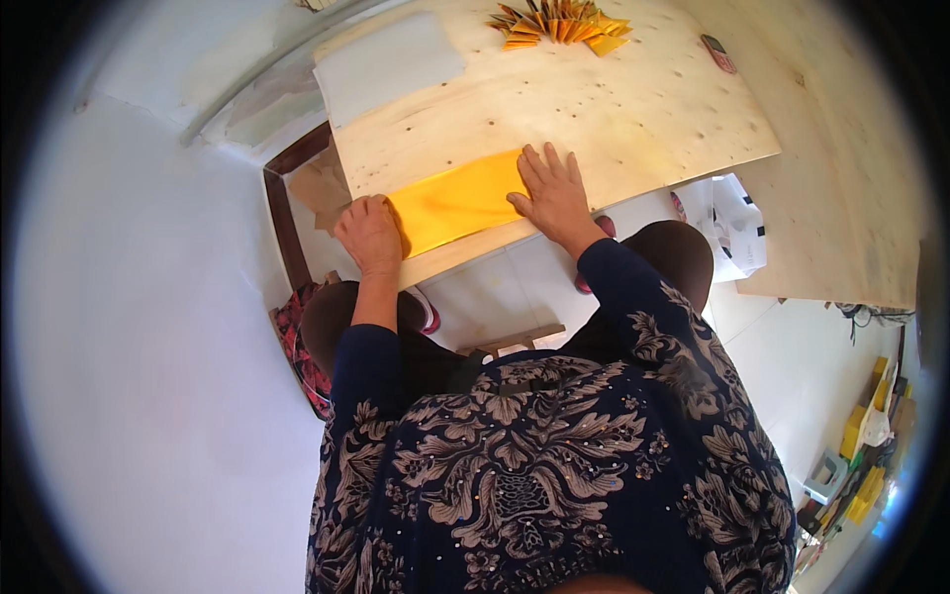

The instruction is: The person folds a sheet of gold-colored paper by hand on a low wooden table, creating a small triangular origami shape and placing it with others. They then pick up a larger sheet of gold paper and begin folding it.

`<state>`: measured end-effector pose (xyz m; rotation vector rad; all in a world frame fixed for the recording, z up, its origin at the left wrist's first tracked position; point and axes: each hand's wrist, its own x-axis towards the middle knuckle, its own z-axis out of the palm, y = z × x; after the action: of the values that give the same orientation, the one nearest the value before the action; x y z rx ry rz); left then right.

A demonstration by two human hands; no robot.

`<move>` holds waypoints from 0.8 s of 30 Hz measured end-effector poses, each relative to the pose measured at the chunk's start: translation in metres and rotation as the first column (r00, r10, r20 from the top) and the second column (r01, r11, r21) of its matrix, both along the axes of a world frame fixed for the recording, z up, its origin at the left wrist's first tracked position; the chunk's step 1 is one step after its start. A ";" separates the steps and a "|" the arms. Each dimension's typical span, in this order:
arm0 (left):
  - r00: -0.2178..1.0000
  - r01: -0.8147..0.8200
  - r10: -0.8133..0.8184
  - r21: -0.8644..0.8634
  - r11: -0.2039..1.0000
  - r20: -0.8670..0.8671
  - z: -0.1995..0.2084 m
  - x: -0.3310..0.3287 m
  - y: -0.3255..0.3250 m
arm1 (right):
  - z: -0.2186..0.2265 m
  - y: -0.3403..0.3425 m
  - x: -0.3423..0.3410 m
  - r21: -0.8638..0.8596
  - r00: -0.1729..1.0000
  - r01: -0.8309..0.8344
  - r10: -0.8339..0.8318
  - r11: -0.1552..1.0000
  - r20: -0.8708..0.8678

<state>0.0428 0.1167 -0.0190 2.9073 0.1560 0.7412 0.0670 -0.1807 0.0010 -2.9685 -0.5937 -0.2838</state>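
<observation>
A long, shiny golden-yellow sheet of paper or foil [455,203] lies flat along the near edge of the wooden table [614,129]. At its left end is my left hand [370,236], closed, with curled fingers on the sheet's edge; the fingertips are partly hidden. My right hand [554,193] rests on the right end, palm down, its fingers stretched out and the thumb spread toward the middle of the sheet.
At the far side stands a fanned bunch of folded yellow-orange pieces [559,25]. Pale flat sheets [391,64] lie at the far left, and a small mobile phone [718,53] at the far right. A white plastic bag [734,228] is below the table's right edge.
</observation>
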 end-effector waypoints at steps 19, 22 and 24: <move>0.885 0.244 -0.277 -0.133 0.961 -0.374 0.005 0.000 -0.081 | -0.003 0.002 0.002 0.012 1.000 -0.007 0.007 1.000 0.015; 0.886 0.106 -0.130 -0.078 0.991 -0.444 0.007 -0.014 -0.044 | -0.003 0.001 0.001 0.007 1.000 0.001 -0.001 1.000 -0.007; 0.883 0.061 -0.084 -0.065 0.996 -0.461 0.008 -0.020 -0.031 | -0.004 0.001 0.002 -0.002 1.000 0.002 -0.002 1.000 0.000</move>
<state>0.0233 0.0853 -0.0107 2.9656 0.1085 0.0131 0.0686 -0.1801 -0.0032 -2.9709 -0.5921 -0.2839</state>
